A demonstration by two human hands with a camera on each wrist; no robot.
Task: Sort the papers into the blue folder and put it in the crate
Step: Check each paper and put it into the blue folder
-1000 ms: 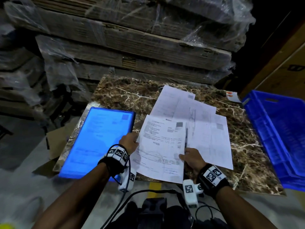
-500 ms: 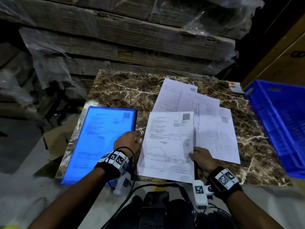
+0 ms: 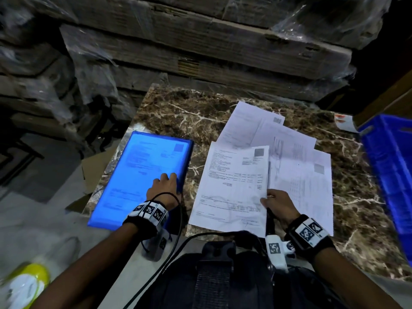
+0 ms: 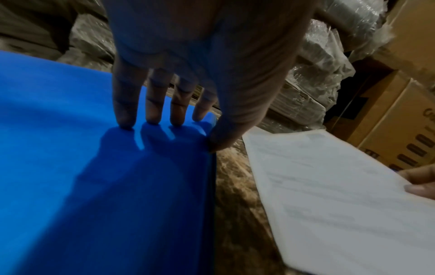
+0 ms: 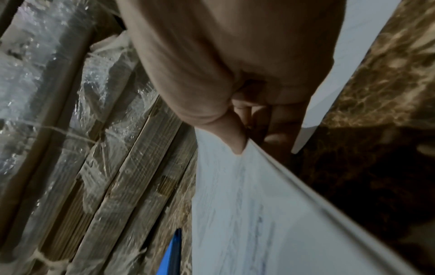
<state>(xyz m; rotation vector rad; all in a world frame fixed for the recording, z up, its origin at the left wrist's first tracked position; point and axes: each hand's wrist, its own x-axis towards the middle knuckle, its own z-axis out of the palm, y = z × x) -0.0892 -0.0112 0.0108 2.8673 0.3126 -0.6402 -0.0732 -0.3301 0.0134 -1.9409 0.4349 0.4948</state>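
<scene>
A blue folder [image 3: 142,175] lies shut on the left of the marble table [image 3: 189,112], with a printed page showing through its cover. My left hand [image 3: 163,186] rests on the folder's near right part. In the left wrist view its fingers [image 4: 153,104] lie straight on the folder [image 4: 94,186] and the thumb touches the right edge. My right hand [image 3: 276,204] pinches the right edge of a printed sheet [image 3: 231,186], thumb [image 5: 233,134] on top. That sheet [image 5: 259,214] is lifted slightly on its right side. Several loose papers [image 3: 298,170] lie fanned behind and to the right of it. The blue crate [image 3: 390,170] stands at the right.
Plastic-wrapped stacks of flat cardboard [image 3: 200,52] rise behind the table. A small white and orange item [image 3: 345,122] sits at the table's far right corner. Brown cartons [image 4: 400,121] stand to the right. Cardboard scraps [image 3: 93,170] lie on the floor to the left.
My left hand has let go of the sheet's left edge and moved left onto the blue folder. The right hand still holds the sheet's right edge.
</scene>
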